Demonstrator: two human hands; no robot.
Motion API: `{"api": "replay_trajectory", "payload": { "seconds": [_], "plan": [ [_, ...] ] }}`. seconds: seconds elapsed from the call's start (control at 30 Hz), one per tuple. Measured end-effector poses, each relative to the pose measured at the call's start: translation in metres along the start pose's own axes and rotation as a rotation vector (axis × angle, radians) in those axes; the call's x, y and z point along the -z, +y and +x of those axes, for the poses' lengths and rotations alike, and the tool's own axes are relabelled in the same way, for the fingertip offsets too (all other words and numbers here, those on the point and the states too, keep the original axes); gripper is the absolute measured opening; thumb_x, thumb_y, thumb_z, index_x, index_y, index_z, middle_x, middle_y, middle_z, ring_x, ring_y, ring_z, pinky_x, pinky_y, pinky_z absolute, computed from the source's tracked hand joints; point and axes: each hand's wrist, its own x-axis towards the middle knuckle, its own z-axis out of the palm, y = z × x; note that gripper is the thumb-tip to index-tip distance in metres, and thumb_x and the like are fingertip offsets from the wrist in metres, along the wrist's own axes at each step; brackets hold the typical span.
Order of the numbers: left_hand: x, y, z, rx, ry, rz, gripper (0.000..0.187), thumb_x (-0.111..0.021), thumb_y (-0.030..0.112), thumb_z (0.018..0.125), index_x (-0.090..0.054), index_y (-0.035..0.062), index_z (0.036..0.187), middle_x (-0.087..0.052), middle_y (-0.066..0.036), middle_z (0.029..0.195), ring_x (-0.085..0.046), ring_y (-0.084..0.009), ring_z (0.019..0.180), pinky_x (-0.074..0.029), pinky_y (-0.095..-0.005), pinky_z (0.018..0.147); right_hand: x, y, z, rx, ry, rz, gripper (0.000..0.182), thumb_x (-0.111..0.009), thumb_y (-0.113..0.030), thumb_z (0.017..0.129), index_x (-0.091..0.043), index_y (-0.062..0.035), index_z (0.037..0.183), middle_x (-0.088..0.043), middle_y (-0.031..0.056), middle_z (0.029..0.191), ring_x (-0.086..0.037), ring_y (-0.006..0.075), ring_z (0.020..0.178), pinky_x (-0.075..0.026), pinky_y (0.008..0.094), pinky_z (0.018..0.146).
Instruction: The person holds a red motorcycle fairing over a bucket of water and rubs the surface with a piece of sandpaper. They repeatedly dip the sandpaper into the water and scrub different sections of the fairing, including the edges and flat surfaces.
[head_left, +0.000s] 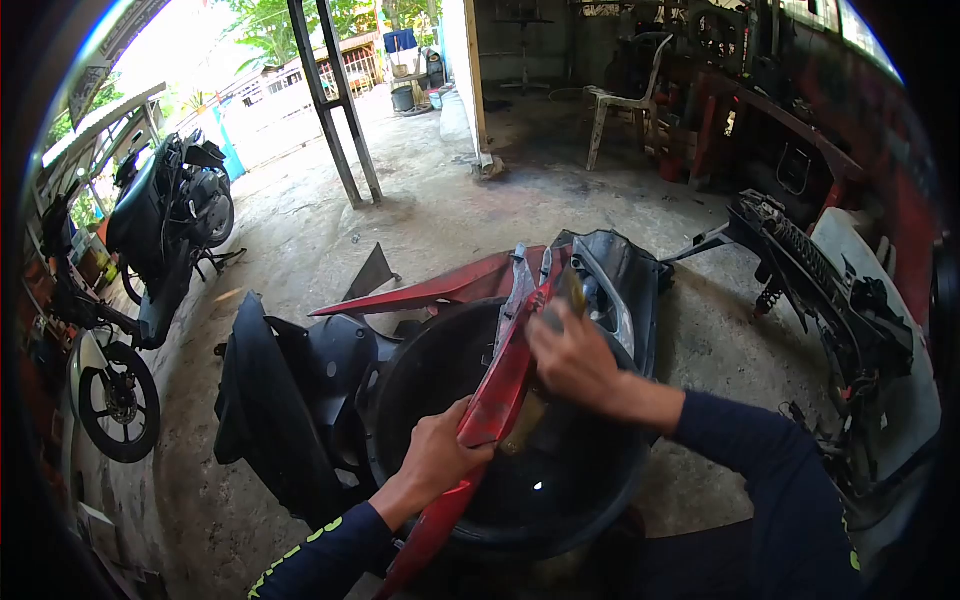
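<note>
A long red motorcycle fairing panel (497, 398) slants across the mouth of a large round black tub (400, 400). My left hand (437, 455) is wrapped around the panel's lower part, thumb on top. Higher up, my right hand (572, 350) is closed and blurred against the panel's upper end. A narrow yellowish thing (576, 292) sticks up from its fingers, too smeared to name. Shallow brownish water (525, 430) shows at the tub's bottom.
Black plastic body panels (270, 400) lean left of the tub. Another red panel (430, 285) and a dark grey fairing (640, 285) lie beyond it. A stripped motorcycle frame (800, 270) stands right, parked motorcycles (170, 220) left. Farther back are a metal post (335, 100) and a chair (630, 100).
</note>
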Motion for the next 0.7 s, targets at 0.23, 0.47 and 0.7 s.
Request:
{"api": "replay_trajectory", "payload": {
  "seconds": [0.23,0.47,0.7],
  "plan": [
    [-0.001,-0.006,-0.002,-0.036,-0.007,0.028,0.068,-0.087,0.02,0.077,-0.062,0.0002,0.137,-0.076,-0.025,0.102,-0.076,-0.0383,0.098,-0.06,-0.0401,0.087,0.007,-0.02,-0.006,0.098,0.069,0.034,0.036,-0.061,-0.013,0.085,-0.073,0.0067,0.112,-0.065,0.0173,0.117,-0.056,0.0426,0.12,-0.053,0.0528,0.098],
    [-0.002,-0.006,-0.002,0.001,-0.015,0.006,0.073,-0.087,0.021,0.075,-0.06,0.0,0.139,-0.075,-0.027,0.101,-0.074,-0.0431,0.096,-0.06,-0.0439,0.086,0.01,-0.033,-0.016,0.058,0.011,-0.019,0.039,-0.062,-0.014,0.086,-0.072,0.0036,0.12,-0.067,0.0128,0.124,-0.055,0.0408,0.123,-0.053,0.0498,0.096],
    [0.001,0.002,0.0,0.021,-0.03,0.013,0.072,-0.087,0.022,0.076,-0.061,0.0002,0.139,-0.075,-0.027,0.102,-0.074,-0.0423,0.097,-0.06,-0.0442,0.086,-0.006,-0.003,-0.005,-0.007,-0.013,-0.103,0.033,-0.065,-0.015,0.085,-0.076,0.0024,0.111,-0.067,0.0139,0.124,-0.054,0.0407,0.125,-0.052,0.0519,0.101]
  ]
}}
